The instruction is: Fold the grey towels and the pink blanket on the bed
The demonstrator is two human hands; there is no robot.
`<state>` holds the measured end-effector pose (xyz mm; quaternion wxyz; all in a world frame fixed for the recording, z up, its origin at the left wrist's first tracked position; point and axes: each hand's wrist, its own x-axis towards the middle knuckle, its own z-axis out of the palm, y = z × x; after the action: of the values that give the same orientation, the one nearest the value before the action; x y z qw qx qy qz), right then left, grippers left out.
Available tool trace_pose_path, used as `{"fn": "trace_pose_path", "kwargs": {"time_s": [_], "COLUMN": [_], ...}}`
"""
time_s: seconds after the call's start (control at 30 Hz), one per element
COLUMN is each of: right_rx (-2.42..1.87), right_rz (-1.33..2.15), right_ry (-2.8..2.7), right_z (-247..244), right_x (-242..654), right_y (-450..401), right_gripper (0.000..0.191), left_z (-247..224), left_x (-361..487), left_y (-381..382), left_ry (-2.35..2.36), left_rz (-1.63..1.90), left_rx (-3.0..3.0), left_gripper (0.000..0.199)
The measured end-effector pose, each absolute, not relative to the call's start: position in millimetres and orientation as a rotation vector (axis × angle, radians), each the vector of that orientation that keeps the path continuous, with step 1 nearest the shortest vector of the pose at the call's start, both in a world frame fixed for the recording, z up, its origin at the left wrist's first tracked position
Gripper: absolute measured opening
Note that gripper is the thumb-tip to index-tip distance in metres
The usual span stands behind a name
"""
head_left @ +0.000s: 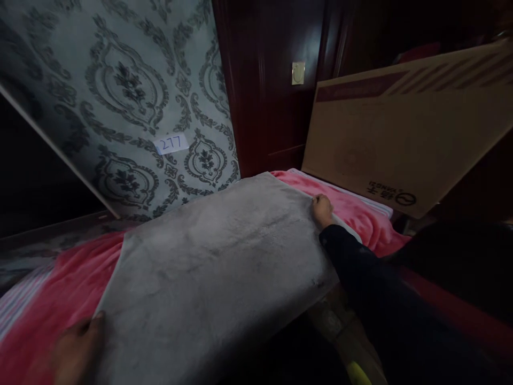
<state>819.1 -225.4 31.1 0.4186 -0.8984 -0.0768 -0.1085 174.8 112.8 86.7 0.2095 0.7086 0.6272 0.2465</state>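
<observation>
A grey plush cloth lies spread over a pink blanket, its near edge hanging down in front. At the lower left, my left hand is closed on the cloth's left edge, somewhat blurred. Across from it, my right hand grips the cloth's right edge with fingers curled. Some creases run across the middle of the cloth. The fingertips of both hands are partly hidden.
A large cardboard box leans at the right behind the blanket. Patterned wallpaper with a paper label reading 277 rises behind, beside a dark red wooden panel. Striped fabric shows under the blanket.
</observation>
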Motion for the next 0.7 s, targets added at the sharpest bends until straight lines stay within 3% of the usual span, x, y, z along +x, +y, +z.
{"fn": "trace_pose_path", "kwargs": {"time_s": [0.3, 0.57, 0.7], "right_rx": [-2.027, -1.85, -1.803], "right_rz": [-0.283, -0.127, -0.039], "right_ry": [-0.301, -0.424, -0.448], "right_z": [11.9, 10.0, 10.3], "right_x": [812.4, 812.2, 812.3], "right_y": [-237.1, -246.2, -252.6], "right_gripper": [0.05, 0.043, 0.042], "left_z": [96.2, 96.9, 96.2], "left_x": [192.0, 197.9, 193.8], "left_y": [66.2, 68.2, 70.1], "left_ry": [1.757, 1.599, 1.548], "left_rz": [0.824, 0.913, 0.833], "left_rx": [1.793, 1.699, 1.77], "left_gripper": [0.03, 0.065, 0.053]}}
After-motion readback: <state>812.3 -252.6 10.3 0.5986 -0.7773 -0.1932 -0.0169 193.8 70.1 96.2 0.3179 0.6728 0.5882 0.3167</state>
